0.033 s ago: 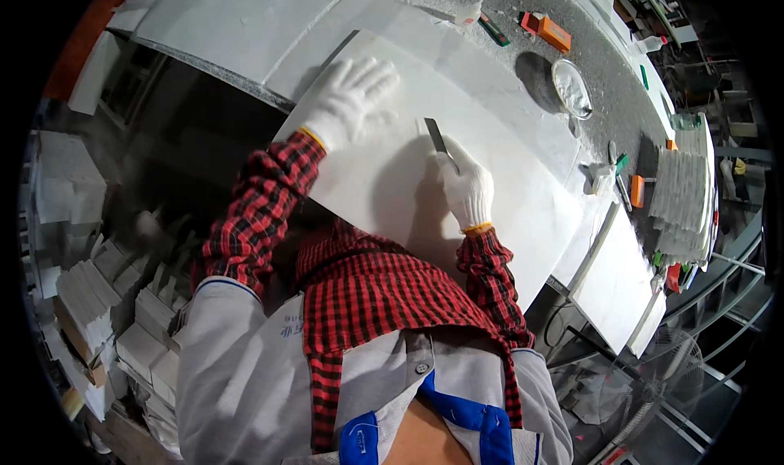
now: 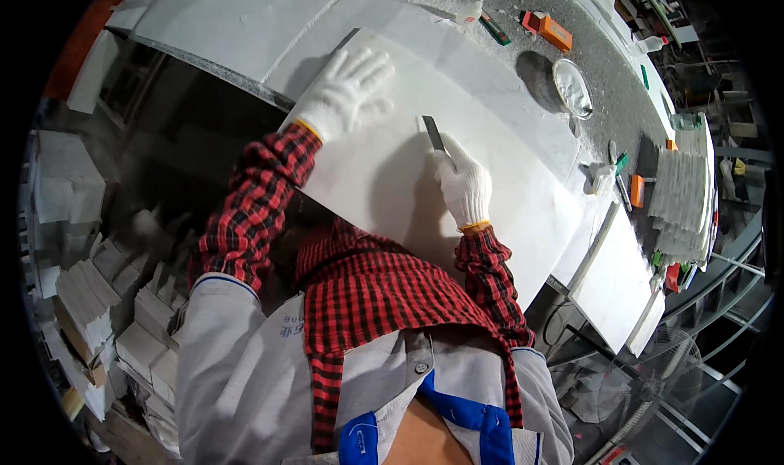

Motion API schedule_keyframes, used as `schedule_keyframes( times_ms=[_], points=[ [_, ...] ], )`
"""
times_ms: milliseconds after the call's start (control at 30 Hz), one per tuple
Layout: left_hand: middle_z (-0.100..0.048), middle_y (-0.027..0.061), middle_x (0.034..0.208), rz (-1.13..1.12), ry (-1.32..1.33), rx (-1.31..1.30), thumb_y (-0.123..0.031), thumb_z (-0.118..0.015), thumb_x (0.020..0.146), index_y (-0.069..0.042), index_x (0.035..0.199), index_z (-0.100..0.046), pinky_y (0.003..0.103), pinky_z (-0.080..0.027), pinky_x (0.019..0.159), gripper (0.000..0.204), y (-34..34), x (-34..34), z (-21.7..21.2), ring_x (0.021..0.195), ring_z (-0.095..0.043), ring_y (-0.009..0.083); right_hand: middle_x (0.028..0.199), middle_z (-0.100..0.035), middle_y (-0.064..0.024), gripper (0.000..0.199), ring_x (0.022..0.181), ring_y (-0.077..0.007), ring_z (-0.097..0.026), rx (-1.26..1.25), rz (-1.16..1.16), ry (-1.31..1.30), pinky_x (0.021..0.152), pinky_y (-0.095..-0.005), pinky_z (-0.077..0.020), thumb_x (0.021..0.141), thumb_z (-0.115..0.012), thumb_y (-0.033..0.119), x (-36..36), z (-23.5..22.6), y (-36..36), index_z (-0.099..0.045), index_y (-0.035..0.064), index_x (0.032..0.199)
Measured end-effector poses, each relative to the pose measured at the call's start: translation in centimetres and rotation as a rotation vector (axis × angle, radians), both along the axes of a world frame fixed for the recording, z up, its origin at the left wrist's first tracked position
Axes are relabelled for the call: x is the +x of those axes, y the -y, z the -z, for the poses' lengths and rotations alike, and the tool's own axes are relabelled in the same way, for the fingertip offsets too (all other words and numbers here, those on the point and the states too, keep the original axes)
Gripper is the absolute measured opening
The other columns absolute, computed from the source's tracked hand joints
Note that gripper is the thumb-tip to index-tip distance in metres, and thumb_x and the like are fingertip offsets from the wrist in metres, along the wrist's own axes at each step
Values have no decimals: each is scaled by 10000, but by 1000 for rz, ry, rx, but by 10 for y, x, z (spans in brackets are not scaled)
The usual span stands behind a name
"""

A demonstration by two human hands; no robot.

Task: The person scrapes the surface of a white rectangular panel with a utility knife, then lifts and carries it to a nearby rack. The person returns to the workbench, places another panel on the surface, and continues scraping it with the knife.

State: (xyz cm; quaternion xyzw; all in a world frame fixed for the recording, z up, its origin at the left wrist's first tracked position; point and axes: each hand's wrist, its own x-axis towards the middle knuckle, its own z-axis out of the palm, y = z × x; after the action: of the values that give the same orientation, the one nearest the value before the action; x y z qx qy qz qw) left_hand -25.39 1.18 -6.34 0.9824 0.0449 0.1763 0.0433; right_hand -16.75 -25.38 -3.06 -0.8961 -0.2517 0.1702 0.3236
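Note:
A large white sheet [image 2: 506, 179] lies on a grey speckled workbench [image 2: 523, 8], its near edge hanging over toward my body. My left hand [image 2: 351, 89], in a white glove, rests flat with fingers spread on the sheet's far left corner. My right hand [image 2: 464, 183], also gloved, grips a narrow dark flat blade [image 2: 433, 133] whose tip points away from me and lies against the sheet's middle. Both sleeves are red and black check.
An orange box [image 2: 549, 31], a round shallow dish [image 2: 572, 88] and small tools lie on the bench beyond the sheet. A stack of white tiles [image 2: 682, 195] and white panels [image 2: 616, 277] are at the right. Stacked white blocks [image 2: 90, 302] fill the lower left.

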Motion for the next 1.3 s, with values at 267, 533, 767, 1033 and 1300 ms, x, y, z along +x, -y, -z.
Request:
schedule_keyframes(
  times_ms=[267, 533, 767, 1033, 1300],
  points=[
    [-478, 46, 1479, 27, 66, -20, -434, -535, 985, -135, 1377, -554, 449, -273, 1170, 494, -56, 20, 10, 1382, -406, 226, 683, -663, -142, 462, 617, -368, -650, -192, -77, 216, 580, -482, -493, 958, -544, 293, -17, 10, -22, -506, 266, 1417],
    [-495, 36, 1454, -5, 89, -61, -405, -572, 966, -113, 1391, -523, 446, -277, 1173, 518, -53, 23, 10, 1373, -414, 228, 651, -643, -127, 467, 585, -349, -638, -187, -19, 218, 554, -475, -477, 937, -581, 257, -29, 12, -36, -522, 248, 1400],
    [-462, 70, 1501, 20, -7, -126, -383, -552, 983, -106, 1455, -478, 469, -230, 1193, 553, -55, 26, -2, 1431, -352, 259, 638, -637, -121, 460, 577, -339, -634, -166, 29, 204, 548, -446, -482, 939, -583, 246, -29, 5, -35, -533, 234, 1396],
    [-523, 54, 1409, 16, 117, -75, -380, -594, 952, -95, 1375, -530, 451, -290, 1149, 514, -56, 26, 4, 1340, -436, 232, 653, -640, -125, 445, 573, -335, -628, -124, 28, 200, 551, -441, -476, 947, -579, 250, -30, 6, -42, -544, 216, 1389],
    [-478, 86, 1482, 6, 22, -159, -375, -566, 975, -82, 1442, -487, 458, -238, 1186, 557, -57, 22, 3, 1415, -373, 262, 717, -670, -124, 424, 647, -346, -654, -169, 42, 174, 601, -446, -492, 938, -583, 229, -35, 9, -60, -567, 196, 1360]
  ],
)
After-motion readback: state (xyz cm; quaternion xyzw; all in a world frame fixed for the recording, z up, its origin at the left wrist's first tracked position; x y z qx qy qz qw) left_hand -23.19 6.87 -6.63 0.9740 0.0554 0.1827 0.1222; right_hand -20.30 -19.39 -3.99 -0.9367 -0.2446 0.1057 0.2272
